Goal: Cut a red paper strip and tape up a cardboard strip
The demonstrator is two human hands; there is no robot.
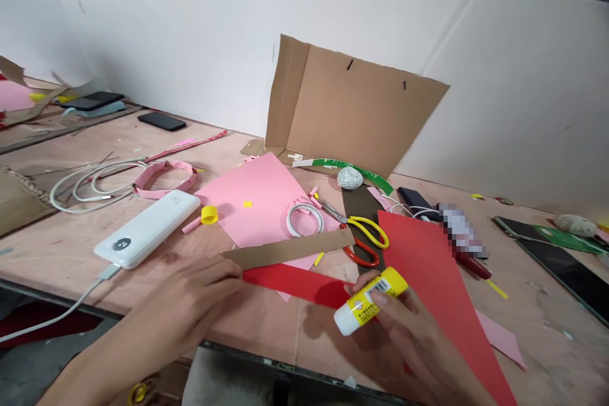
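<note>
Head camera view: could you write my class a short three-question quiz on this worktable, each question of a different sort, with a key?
1. Which hand holds the yellow-and-white tube?
2. True or false: both handles of the scissors are yellow.
3. The left hand holds one end of a brown strip. It looks like: A) felt B) cardboard C) metal.

Key:
1. The right hand.
2. False; the scissors have one yellow handle and one red.
3. B.

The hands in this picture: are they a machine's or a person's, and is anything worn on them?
They are a person's. The left hand and right hand wear no gloves. No sleeve shows on the left forearm, and no watch or bracelet is visible. No rings can be made out.
</note>
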